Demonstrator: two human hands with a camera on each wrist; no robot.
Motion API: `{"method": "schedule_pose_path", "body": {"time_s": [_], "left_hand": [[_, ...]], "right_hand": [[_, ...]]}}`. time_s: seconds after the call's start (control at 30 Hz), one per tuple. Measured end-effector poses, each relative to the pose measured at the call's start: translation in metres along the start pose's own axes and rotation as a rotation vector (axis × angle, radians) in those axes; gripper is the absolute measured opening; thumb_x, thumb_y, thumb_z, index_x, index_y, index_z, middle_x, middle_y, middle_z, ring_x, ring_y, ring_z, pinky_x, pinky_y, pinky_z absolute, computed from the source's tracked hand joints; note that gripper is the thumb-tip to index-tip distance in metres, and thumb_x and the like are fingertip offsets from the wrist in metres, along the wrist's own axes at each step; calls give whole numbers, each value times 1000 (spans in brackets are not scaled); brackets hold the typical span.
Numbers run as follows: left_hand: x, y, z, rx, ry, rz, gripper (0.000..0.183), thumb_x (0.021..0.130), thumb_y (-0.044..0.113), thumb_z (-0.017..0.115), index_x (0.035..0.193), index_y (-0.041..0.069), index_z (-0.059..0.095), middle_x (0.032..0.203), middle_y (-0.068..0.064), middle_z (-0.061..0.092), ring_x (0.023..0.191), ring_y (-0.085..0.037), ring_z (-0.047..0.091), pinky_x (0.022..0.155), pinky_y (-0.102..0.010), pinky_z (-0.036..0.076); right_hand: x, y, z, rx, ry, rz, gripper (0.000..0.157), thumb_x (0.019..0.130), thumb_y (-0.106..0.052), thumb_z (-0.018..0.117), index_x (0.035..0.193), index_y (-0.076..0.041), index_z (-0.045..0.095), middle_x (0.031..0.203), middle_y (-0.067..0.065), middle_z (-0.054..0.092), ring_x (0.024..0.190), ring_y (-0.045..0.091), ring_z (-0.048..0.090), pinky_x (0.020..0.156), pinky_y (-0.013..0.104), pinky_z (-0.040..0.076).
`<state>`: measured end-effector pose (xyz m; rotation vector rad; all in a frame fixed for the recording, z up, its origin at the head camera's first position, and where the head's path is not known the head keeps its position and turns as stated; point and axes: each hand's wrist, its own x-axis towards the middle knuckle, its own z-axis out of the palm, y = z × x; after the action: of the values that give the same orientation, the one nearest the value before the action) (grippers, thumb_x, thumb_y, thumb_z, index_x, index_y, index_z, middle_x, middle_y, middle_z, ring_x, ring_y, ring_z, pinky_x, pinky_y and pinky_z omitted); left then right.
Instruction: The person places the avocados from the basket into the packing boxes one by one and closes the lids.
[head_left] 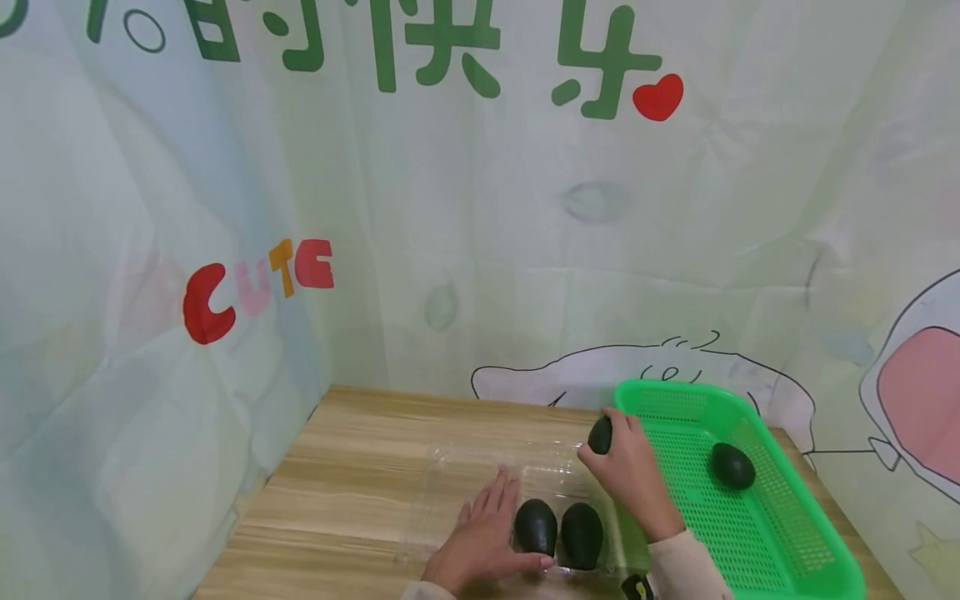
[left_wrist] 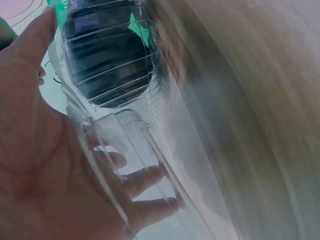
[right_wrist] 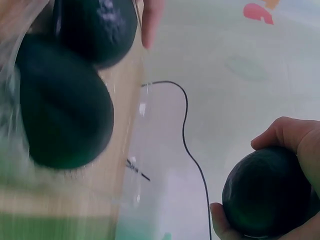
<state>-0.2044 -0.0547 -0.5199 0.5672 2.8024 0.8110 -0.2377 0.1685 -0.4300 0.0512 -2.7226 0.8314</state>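
A dark green, egg-shaped fruit (head_left: 599,435) is gripped by the right hand (head_left: 628,468), lower right of centre, near a clear plastic container (head_left: 555,482) on the wood-grained worktop (head_left: 360,467). Two matching dark fruits (head_left: 536,527) are contained there, bottom centre; the plastic is touched by the left hand (head_left: 483,537), fingers straight. Another dark fruit (head_left: 732,467) is held in a green perforated basket (head_left: 701,517), lower right. On the pale backdrop (head_left: 487,208), multicoloured "CUTE" (head_left: 204,310) is printed at left, green "的快乐" (head_left: 450,37), partly cropped, at top.

From above, the head view faces forward and down over the worktop (head_left: 360,450); both wrist views, turned sideways, look closely past the fingers (left_wrist: 150,210); all share two dark fruits (head_left: 536,527).
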Motion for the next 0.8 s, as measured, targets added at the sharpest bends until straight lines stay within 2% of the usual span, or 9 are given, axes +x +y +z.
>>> {"method": "schedule_pose_path", "body": {"time_s": [0.2, 0.43, 0.67, 0.8], "left_hand": [[1, 1, -1, -1, -5, -4, 125, 72, 78, 72, 162, 8, 21, 170, -15, 10, 151, -41, 25, 111, -73, 27], [3, 1, 0, -4, -26, -15, 123, 73, 76, 73, 162, 8, 21, 171, -15, 9, 151, -40, 24, 112, -73, 27], [3, 0, 1, -5, -17, -13, 125, 71, 78, 73, 162, 8, 21, 171, -15, 10, 150, -41, 26, 111, -72, 28], [3, 1, 0, -1, -22, -22, 124, 72, 77, 74, 162, 9, 21, 171, -14, 10, 150, -41, 27, 112, -72, 28]], "right_hand": [[2, -13, 20, 12, -8, -16, 67, 85, -23, 73, 141, 6, 49, 134, 30, 53, 105, 38, 60, 84, 54, 57], [6, -22, 44, 54, -104, 49, 72, 86, -25, 74, 143, 7, 44, 135, 32, 52, 107, 39, 59, 85, 54, 57], [8, -27, 63, -37, -154, 78, 79, 87, -34, 75, 146, 6, 42, 140, 30, 54, 118, 44, 61, 96, 59, 52], [10, -30, 72, -39, -212, 126, 82, 88, -35, 76, 147, 9, 38, 141, 33, 51, 121, 46, 59, 99, 61, 50]]}}
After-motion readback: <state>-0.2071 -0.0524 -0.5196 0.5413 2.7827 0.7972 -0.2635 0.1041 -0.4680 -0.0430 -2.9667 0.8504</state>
